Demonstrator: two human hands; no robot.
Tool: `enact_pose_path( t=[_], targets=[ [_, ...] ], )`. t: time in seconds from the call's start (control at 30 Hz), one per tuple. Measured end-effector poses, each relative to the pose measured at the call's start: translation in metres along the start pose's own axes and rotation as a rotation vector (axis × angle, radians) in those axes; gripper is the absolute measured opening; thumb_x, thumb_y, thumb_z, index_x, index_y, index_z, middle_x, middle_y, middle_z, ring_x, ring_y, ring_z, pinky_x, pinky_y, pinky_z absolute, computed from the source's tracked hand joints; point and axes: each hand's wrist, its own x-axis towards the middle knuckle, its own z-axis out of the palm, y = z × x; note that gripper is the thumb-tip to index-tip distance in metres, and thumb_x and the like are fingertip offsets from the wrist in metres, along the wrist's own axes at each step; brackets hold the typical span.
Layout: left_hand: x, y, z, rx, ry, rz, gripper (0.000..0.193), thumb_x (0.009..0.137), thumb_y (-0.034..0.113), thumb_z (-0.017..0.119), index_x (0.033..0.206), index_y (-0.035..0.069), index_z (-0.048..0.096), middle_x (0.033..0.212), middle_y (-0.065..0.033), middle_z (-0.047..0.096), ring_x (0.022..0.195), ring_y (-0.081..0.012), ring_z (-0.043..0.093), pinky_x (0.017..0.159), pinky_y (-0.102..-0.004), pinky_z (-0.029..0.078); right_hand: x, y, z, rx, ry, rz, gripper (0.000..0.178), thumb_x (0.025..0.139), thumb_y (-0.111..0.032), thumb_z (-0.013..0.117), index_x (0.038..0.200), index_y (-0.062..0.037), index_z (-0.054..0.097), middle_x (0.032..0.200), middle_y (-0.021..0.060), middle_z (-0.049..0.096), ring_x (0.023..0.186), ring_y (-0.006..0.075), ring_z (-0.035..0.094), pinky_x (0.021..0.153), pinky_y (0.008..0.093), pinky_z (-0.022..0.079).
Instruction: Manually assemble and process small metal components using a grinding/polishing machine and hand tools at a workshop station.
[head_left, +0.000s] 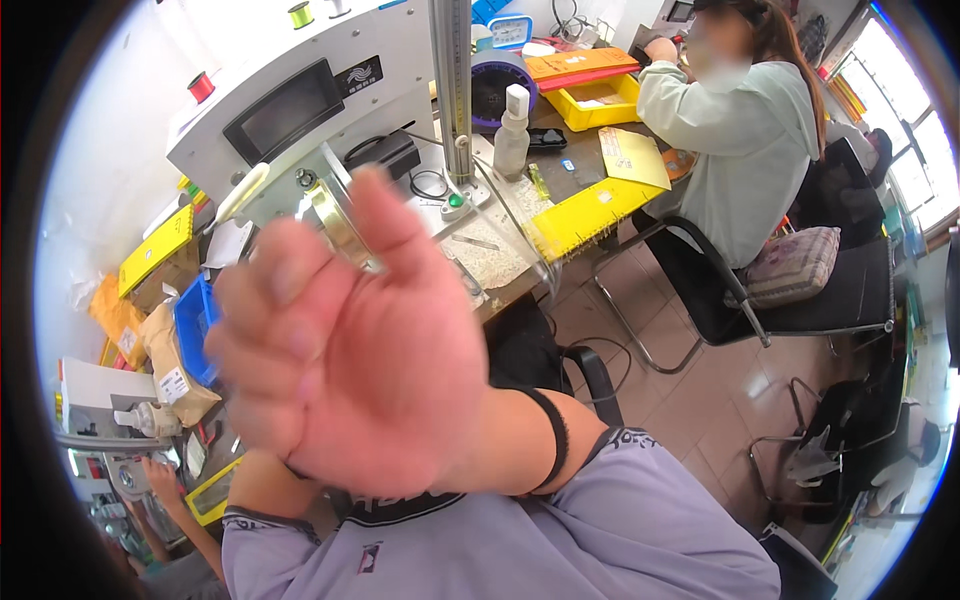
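Raised close in front of me, my right hand (370,350) fills the middle of the view, its palm turned toward me and partly smeared by motion. Its fingers are loosely curled and the thumb stands apart; nothing shows in the palm. A black band (556,440) circles that forearm. Part of my left arm (268,485) shows below, but the left hand itself is hidden. Behind my right hand stands a large white machine with a dark screen (290,112), a round metal part (336,222) and a metal column (453,90).
A clear bottle (512,140), a yellow tray (595,105) and a yellow board (590,215) are on the bench to the right. A co-worker (725,150) sits beyond, on a black chair (700,285). At left are a blue bin (195,330) and a paper bag (170,365).
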Motion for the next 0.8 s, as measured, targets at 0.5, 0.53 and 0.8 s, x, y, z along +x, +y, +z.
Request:
enact_pose_path(
  t=[0.5, 0.53, 0.8],
  targets=[
    [0.049, 0.055, 0.031, 0.559, 0.089, -0.071, 0.027, 0.086, 0.020, 0.075, 0.108, 0.005, 0.074, 0.113, -0.0125, 0.072, 0.084, -0.0250, 0.071, 0.064, -0.0344, 0.052, -0.025, 0.083, -0.037, -0.212, 0.195, 0.371, 0.049, 0.105, -0.043, 0.043, 0.075, -0.0069, 0.055, 0.057, 0.0033, 0.047, 0.050, 0.0140, 0.046, 0.050, 0.0268, 0.037],
    [0.047, 0.044, 0.030, 0.648, 0.238, 0.467, 0.026, 0.085, 0.018, 0.074, 0.107, 0.004, 0.074, 0.109, -0.0123, 0.072, 0.083, -0.0261, 0.071, 0.065, -0.0354, 0.053, -0.027, 0.086, -0.038, -0.229, 0.169, 0.386, 0.048, 0.105, -0.043, 0.044, 0.077, -0.0066, 0.055, 0.058, 0.0033, 0.047, 0.049, 0.0137, 0.046, 0.050, 0.0259, 0.037],
    [0.076, 0.032, 0.035, 0.232, 0.175, 0.719, 0.017, 0.087, 0.011, 0.070, 0.102, 0.006, 0.075, 0.091, -0.0073, 0.070, 0.080, -0.0265, 0.070, 0.068, -0.0366, 0.057, -0.030, 0.108, -0.033, -0.054, 0.254, 0.447, 0.051, 0.104, -0.047, 0.042, 0.069, -0.0108, 0.051, 0.050, 0.0000, 0.042, 0.040, 0.0118, 0.039, 0.042, 0.0261, 0.032]
  ],
)
